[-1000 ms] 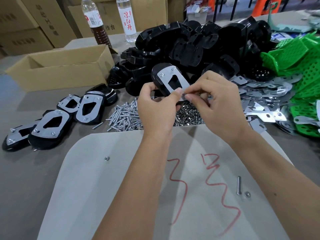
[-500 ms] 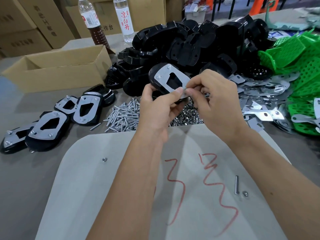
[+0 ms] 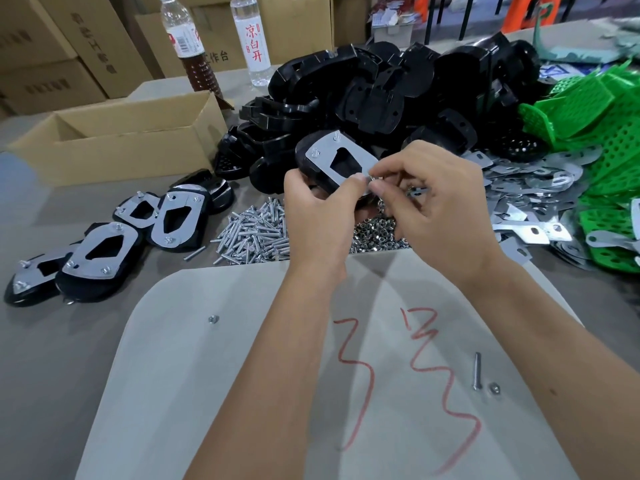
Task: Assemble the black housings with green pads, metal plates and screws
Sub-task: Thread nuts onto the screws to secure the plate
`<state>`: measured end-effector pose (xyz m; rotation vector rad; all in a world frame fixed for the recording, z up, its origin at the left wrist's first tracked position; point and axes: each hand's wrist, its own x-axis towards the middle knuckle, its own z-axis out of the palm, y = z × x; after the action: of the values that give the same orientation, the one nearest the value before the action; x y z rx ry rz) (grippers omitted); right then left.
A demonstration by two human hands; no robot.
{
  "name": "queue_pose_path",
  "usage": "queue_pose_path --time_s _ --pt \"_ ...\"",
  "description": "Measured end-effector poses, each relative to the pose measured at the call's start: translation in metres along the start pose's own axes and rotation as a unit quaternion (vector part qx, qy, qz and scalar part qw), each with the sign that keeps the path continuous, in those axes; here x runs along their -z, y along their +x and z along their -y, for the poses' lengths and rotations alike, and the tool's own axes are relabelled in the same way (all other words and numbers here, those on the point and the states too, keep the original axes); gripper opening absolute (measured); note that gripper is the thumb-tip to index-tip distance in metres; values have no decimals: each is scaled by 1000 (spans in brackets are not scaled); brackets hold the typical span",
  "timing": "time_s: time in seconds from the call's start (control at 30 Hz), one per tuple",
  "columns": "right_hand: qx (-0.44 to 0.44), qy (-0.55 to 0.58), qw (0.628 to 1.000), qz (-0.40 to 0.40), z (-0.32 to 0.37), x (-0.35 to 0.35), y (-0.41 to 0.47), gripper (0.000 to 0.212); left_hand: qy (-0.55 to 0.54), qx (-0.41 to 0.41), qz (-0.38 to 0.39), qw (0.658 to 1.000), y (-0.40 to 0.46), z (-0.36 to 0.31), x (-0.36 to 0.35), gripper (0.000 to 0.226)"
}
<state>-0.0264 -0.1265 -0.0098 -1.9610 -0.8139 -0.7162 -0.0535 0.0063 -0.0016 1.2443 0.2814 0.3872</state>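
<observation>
Fingers [image 3: 379, 187] of right hand [image 3: 440, 209] pinching small nut at plate's [image 3: 323, 157] near corner, left hand [image 3: 318, 209] around housing [image 3: 303, 164].

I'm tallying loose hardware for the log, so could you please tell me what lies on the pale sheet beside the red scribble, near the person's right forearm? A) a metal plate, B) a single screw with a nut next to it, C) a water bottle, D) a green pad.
B: a lone screw lies on the pale sheet with a small nut just beside it, right of the red scribble.
</observation>
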Motion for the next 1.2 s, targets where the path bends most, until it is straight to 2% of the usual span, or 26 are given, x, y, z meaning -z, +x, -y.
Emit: queue_pose_path --time_s 0.13,0.23,0.4,0.57,0.67,0.73,0.83,0.97,1.1,1.2 --pt "-70 74 995 2 -2 1 -1 5 29 -28 10 999 1 1 0 32" --pt "-89 109 990 22 -4 2 -2 9 33 -24 11 999 2 2 0 32" --pt "-150 239 959 22 -10 -1 -3 17 11 2 9 1000 2 1 -1 31" --pt "-211 243 947 -11 -13 -4 -2 10 -4 22 10 1000 0 1 -2 31" --pt "-228 294 928 -33 -11 -1 -1 22 -29 53 8 998 0 0 -3 35" --pt "-233 324 917 -16 -10 0 -2 28 -45 70 8 996 2 -1 -2 38" --pt "-237 306 922 -4 -6 -1 -2 42 -51 89 3 995 4 0 0 39" --pt "-201 262 942 -56 -5 5 0 57 -54 104 -7 993 5 -1 1 40" --pt "-182 236 954 -17 -5 3 -2 29 -54 95 -9 994 4 -3 0 40" --pt "-188 239 953 5 -4 0 -2 27 -54 95 -7 994 3 -2 0 40"
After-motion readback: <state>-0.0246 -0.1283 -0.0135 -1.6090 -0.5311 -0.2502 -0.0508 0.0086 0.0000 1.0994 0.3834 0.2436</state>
